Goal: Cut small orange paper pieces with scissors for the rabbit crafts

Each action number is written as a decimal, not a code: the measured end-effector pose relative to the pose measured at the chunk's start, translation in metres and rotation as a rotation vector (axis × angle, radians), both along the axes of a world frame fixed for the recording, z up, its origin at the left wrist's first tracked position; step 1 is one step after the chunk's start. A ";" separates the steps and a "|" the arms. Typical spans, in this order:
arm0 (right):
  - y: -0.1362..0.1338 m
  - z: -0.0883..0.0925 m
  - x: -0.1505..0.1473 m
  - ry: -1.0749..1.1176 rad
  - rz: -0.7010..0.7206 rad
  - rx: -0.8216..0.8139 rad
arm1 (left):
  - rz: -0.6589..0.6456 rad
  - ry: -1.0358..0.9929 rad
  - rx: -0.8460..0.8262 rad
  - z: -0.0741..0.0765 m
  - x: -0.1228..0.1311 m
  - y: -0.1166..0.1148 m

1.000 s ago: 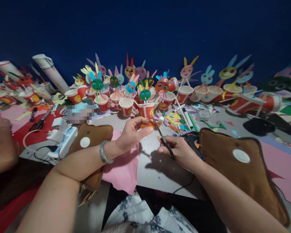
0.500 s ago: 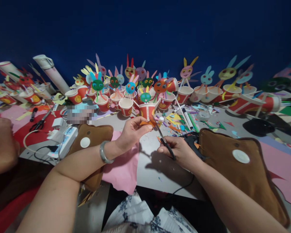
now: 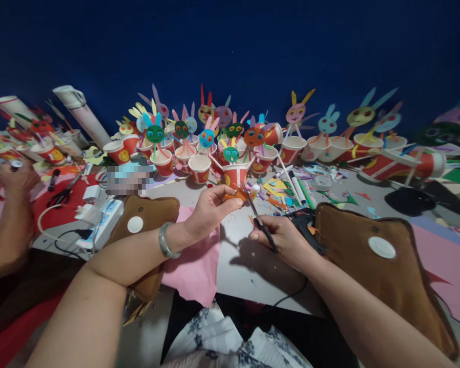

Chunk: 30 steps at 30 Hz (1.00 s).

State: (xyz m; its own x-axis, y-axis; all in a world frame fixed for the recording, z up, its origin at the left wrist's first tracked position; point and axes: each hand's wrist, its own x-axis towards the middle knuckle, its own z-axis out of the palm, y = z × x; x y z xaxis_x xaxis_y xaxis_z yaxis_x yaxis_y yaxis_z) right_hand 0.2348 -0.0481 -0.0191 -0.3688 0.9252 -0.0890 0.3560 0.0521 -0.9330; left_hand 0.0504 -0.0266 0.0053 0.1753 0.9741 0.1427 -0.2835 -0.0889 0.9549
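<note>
Open room for moving is being provided mainly by the pale table (image 3: pixel 237 278) below and between the two hands, where a bare patch is being crossed by shadows and dotted with small specks. This patch is being bounded on the near side by the table's front edge, on the left by a pink sheet (image 3: pixel 199 271) that is being overhung past that edge, and on the right by a brown pad (image 3: pixel 348 255) and a dark object (image 3: pixel 305 225) just beside the right hand. On the far side, room is being closed off by a red paper cup (image 3: pixel 235 177) just behind the work and by a bed of paper scraps (image 3: pixel 278 185) and markers (image 3: pixel 297 186). A small orange paper piece (image 3: pixel 235 196) is being pinched between the thumb and fingertips of the left hand (image 3: pixel 205 212), above the table and in front of the cup; its long axis is being kept roughly crosswise, its free end being turned rightward. Scissors (image 3: pixel 253 208) are being gripped by the handles in the closed right hand (image 3: pixel 278 235); their long axis is being held on a diagonal, the tips being pointed away and leftward at the paper's right end, the handles being kept nearer the wearer. Whether the blades are being parted, or contact with the paper is being made, cannot be told.
</note>
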 end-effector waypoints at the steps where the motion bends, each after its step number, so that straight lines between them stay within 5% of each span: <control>1: 0.000 -0.001 0.000 -0.006 -0.001 0.000 | 0.003 -0.001 -0.003 0.000 0.000 0.000; 13: 0.000 0.009 -0.001 0.000 0.008 0.038 | -0.059 0.128 -0.020 0.000 -0.006 0.005; 23: -0.002 0.005 0.003 0.071 -0.143 0.135 | -0.498 0.484 0.054 -0.012 -0.003 0.003; 30: -0.002 0.003 0.001 0.088 -0.183 0.146 | -0.409 0.477 0.118 -0.015 -0.003 0.004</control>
State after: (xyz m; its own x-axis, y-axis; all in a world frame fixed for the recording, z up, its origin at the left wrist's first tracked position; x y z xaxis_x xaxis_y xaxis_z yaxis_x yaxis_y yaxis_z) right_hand 0.2363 -0.0505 -0.0158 -0.1942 0.9780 0.0755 0.2899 0.1307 -0.9481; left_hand 0.0469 -0.0226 -0.0093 0.6004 0.7975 0.0589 0.1374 -0.1755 0.9748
